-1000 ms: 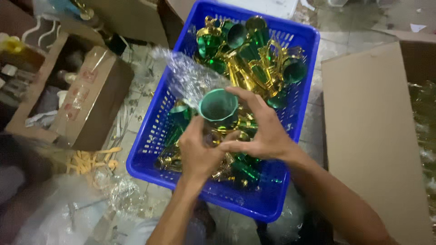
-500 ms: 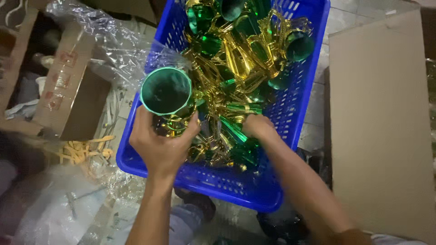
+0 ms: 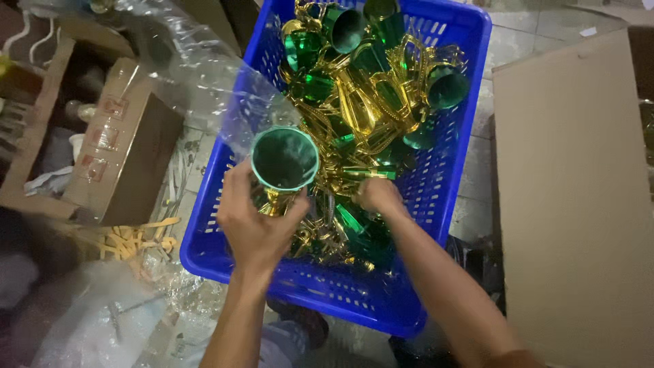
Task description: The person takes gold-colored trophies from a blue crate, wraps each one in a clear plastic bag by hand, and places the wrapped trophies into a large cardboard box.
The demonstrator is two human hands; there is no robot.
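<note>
My left hand (image 3: 255, 225) grips a green cup with a gold stem (image 3: 284, 161), held upright over the near left part of a blue plastic basket (image 3: 327, 289). The basket is full of several green and gold trophy cups and gold handles (image 3: 368, 102). My right hand (image 3: 378, 196) reaches down into the pile near the basket's middle, fingers curled among the gold pieces; what it grips is hidden.
Clear plastic wrap (image 3: 197, 82) drapes over the basket's left rim. An open cardboard box (image 3: 116, 146) stands at the left, with yellowish strips (image 3: 133, 238) on the floor beside it. A large flat cardboard sheet (image 3: 572, 204) lies at the right.
My left hand has kept the green cup and shifted it slightly toward the basket's centre. My right hand left the cup a second ago and now digs into the pile.
</note>
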